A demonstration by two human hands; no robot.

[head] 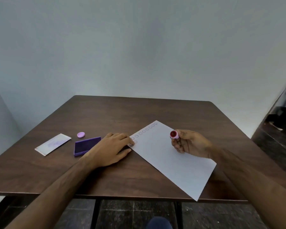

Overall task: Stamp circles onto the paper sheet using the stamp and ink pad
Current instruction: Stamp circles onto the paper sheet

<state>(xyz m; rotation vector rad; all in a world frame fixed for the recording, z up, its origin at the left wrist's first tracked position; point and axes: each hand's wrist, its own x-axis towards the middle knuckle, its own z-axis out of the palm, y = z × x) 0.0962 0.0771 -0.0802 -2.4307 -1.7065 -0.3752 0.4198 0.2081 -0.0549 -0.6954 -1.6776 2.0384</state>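
A white paper sheet (pixel 170 156) lies slanted on the brown table (pixel 122 113), with a row of several stamped circles (pixel 146 129) along its far left edge. My right hand (pixel 191 143) hovers over the sheet, closed around a small pink stamp (pixel 174 134) whose round red face is tilted up and to the left. My left hand (pixel 111 148) lies flat, fingers spread, pinning the sheet's left edge by the circles. An open purple ink pad (pixel 85 146) sits just left of that hand.
A small lilac cap (pixel 81 134) rests behind the ink pad. A clear rectangular lid (pixel 53 144) lies further left. The paper's near corner overhangs the table's front edge (pixel 139 196). A dark tiled floor shows below.
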